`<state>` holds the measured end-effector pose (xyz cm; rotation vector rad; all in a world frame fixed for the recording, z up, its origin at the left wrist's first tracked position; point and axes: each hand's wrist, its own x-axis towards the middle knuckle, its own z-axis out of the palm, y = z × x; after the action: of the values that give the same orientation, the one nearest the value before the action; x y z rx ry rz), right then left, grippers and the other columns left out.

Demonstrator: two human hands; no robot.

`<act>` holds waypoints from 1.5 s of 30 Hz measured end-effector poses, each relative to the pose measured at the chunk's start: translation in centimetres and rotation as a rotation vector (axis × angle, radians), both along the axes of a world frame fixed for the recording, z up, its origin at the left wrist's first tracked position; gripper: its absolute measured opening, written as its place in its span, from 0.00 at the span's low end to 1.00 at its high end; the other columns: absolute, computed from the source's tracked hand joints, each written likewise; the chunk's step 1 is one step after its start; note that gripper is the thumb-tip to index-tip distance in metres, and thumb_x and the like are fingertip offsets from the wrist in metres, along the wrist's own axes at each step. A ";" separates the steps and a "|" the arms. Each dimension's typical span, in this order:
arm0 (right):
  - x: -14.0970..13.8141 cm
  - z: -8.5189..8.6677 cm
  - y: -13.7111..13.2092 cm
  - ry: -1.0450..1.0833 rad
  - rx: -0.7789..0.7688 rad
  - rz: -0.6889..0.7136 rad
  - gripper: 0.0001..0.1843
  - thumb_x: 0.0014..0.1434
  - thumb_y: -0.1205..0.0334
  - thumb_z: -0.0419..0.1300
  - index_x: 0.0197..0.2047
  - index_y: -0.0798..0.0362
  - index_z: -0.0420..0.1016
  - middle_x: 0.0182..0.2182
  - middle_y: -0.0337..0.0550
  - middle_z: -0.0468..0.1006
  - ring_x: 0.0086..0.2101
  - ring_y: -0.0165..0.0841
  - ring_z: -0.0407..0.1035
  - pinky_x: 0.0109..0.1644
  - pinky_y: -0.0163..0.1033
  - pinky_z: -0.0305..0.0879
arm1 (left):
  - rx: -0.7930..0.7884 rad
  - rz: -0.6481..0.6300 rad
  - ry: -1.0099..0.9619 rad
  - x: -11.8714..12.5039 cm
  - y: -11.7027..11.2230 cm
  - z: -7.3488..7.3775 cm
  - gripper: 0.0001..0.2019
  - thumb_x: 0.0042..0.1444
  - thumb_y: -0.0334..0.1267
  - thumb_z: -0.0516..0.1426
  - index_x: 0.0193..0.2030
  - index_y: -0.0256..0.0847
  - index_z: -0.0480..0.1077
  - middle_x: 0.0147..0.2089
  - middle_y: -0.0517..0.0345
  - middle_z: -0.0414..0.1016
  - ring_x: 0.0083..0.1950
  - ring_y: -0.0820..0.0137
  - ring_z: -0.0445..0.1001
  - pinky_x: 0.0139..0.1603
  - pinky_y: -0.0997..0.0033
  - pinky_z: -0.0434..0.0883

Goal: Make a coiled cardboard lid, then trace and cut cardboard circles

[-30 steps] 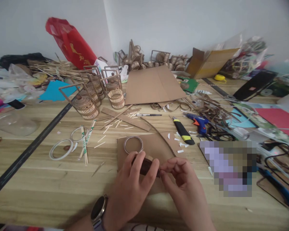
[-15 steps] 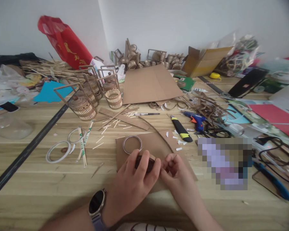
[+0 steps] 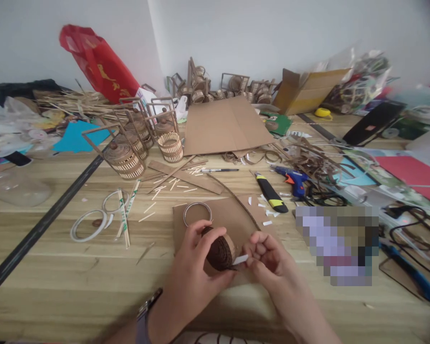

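Wrapped in the fingers of my left hand (image 3: 195, 260) is a brown coil of rolled corrugated cardboard (image 3: 218, 251), tilted so its spiral face shows. My right hand (image 3: 270, 263) is closed in a pinch just to the right. Between its thumb and fingers is the end of a small white paper strip (image 3: 241, 259), whose other end meets the coil's lower right edge. Both hands are over a brown cardboard sheet (image 3: 179, 229). A tape roll (image 3: 185, 215) lies beyond my left hand, and a thin corrugated strip (image 3: 236, 198) curves toward my right hand.
A utility knife (image 3: 271, 192), a blue glue gun (image 3: 295, 179) and white paper scraps (image 3: 267, 223) lie to the right. Small lidded buckets (image 3: 123, 160) with handles and an open bucket (image 3: 171, 147) stand at back left. Two tape rolls (image 3: 73, 229) lie left, beside wrapped chopsticks (image 3: 123, 220).
My left hand has turned the coil so its spiral face and side show. My right hand has shifted slightly right, and a white strip now shows between it and the coil.
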<state>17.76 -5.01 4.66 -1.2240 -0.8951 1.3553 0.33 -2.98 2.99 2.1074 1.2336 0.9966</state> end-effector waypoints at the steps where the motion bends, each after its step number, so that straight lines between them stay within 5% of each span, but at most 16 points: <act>1: 0.3 -0.1 -0.3 0.001 0.003 0.011 0.15 0.48 0.62 0.70 0.36 0.50 0.69 0.26 0.35 0.71 0.26 0.30 0.68 0.31 0.32 0.67 | -0.059 -0.001 -0.064 0.0 -0.1 0.0 0.35 0.46 0.23 0.63 0.60 0.53 0.61 0.59 0.51 0.61 0.60 0.54 0.68 0.59 0.49 0.72; 5: 2.2 -1.1 -1.7 -0.067 0.031 0.032 0.08 0.56 0.63 0.68 0.38 0.50 0.73 0.29 0.37 0.73 0.30 0.30 0.70 0.34 0.30 0.68 | -0.253 -0.023 -0.312 0.1 -0.6 -0.1 0.31 0.50 0.34 0.68 0.59 0.57 0.64 0.60 0.55 0.60 0.60 0.57 0.66 0.60 0.54 0.70; 10: 6.0 -2.1 -3.2 -0.393 0.122 -0.096 0.06 0.62 0.57 0.64 0.36 0.49 0.75 0.30 0.41 0.75 0.31 0.34 0.73 0.32 0.30 0.71 | -0.551 -0.114 -0.626 0.5 -0.8 -0.5 0.30 0.49 0.51 0.70 0.57 0.53 0.67 0.58 0.54 0.59 0.52 0.62 0.70 0.47 0.66 0.77; 14: 9.6 -2.7 -3.9 -0.860 0.188 0.010 0.08 0.62 0.55 0.62 0.36 0.48 0.80 0.32 0.46 0.78 0.33 0.38 0.76 0.23 0.29 0.72 | -0.552 -0.166 -0.666 0.6 -0.8 -0.9 0.33 0.47 0.56 0.70 0.58 0.53 0.67 0.60 0.52 0.57 0.55 0.60 0.69 0.49 0.63 0.77; 18: 11.0 -3.1 -4.1 -1.070 0.291 0.051 0.10 0.63 0.55 0.62 0.36 0.48 0.83 0.31 0.48 0.77 0.30 0.39 0.76 0.20 0.31 0.74 | -0.519 -0.185 -0.663 0.6 -0.9 -0.9 0.32 0.49 0.56 0.69 0.59 0.54 0.68 0.60 0.53 0.58 0.56 0.60 0.69 0.53 0.60 0.77; 24: 6.4 -0.1 -3.9 -0.973 0.469 0.015 0.06 0.65 0.61 0.60 0.43 0.43 0.77 0.31 0.40 0.78 0.31 0.35 0.76 0.26 0.31 0.72 | -0.539 -0.260 -0.681 0.9 -1.1 -0.5 0.28 0.54 0.53 0.66 0.61 0.59 0.66 0.60 0.55 0.57 0.57 0.62 0.70 0.52 0.63 0.77; 27: 3.6 1.4 -3.2 -0.835 0.486 0.079 0.01 0.62 0.61 0.63 0.38 0.44 0.75 0.27 0.36 0.76 0.28 0.33 0.74 0.31 0.32 0.72 | -0.530 -0.275 -0.649 1.0 -1.4 -0.4 0.28 0.56 0.52 0.66 0.62 0.60 0.64 0.61 0.55 0.57 0.58 0.62 0.70 0.54 0.61 0.76; 32: 1.2 1.7 -2.4 -0.721 0.343 0.087 0.10 0.60 0.61 0.61 0.27 0.47 0.71 0.22 0.35 0.73 0.24 0.31 0.68 0.27 0.33 0.65 | -0.484 -0.280 -0.603 1.1 -1.8 -0.1 0.25 0.59 0.48 0.64 0.62 0.58 0.64 0.62 0.54 0.57 0.58 0.63 0.70 0.56 0.62 0.75; 40: 1.2 0.9 -2.6 -0.722 0.278 0.127 0.12 0.61 0.61 0.61 0.25 0.48 0.68 0.22 0.35 0.72 0.23 0.31 0.68 0.24 0.31 0.63 | -0.399 -0.247 -0.475 0.9 -1.8 -0.4 0.27 0.57 0.47 0.65 0.62 0.56 0.64 0.63 0.51 0.60 0.61 0.59 0.68 0.56 0.61 0.74; 45: 5.2 0.5 0.2 -0.871 0.485 0.270 0.11 0.66 0.63 0.57 0.32 0.48 0.75 0.25 0.37 0.76 0.26 0.32 0.73 0.29 0.33 0.69 | -0.529 -0.244 -0.510 0.5 -1.6 -0.6 0.24 0.57 0.40 0.61 0.61 0.52 0.66 0.62 0.51 0.62 0.57 0.60 0.70 0.54 0.61 0.73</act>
<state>23.00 -4.80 5.17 -1.3251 -1.9247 0.6769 0.83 -4.55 2.37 1.4336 0.8382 0.8965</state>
